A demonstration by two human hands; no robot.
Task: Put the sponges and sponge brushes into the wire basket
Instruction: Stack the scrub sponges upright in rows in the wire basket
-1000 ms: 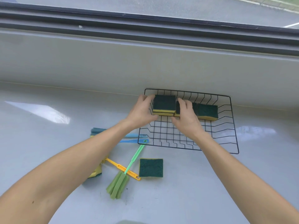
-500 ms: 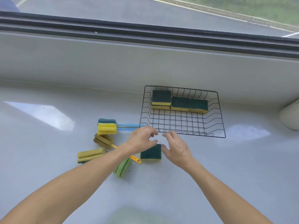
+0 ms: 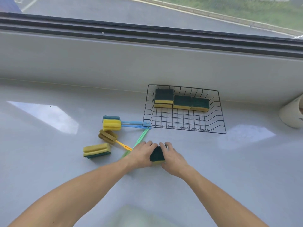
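The black wire basket point(image 3: 219, 128) stands at the back right and holds several green-and-yellow sponges point(image 3: 182, 102) along its far side. In front of it a green-topped sponge point(image 3: 157, 155) lies on the counter, gripped from both sides by my left hand point(image 3: 141, 155) and my right hand point(image 3: 173, 158). To the left lie sponge brushes: a yellow-headed one with a blue handle point(image 3: 111, 125), an olive one with an orange handle point(image 3: 107, 136), and a green handle point(image 3: 141, 136) partly under my left hand. A loose sponge pair point(image 3: 96, 151) lies furthest left.
The pale grey counter point(image 3: 229, 169) runs back to a low wall under a window. A cream cup or pot point(image 3: 291, 113) stands at the right edge, close to the basket. Bright patches of sunlight fall on the counter left and right.
Both hands left the sponges in the basket, came back toward me and closed around the sponge lying in front of the basket. The camera tilted up slightly.
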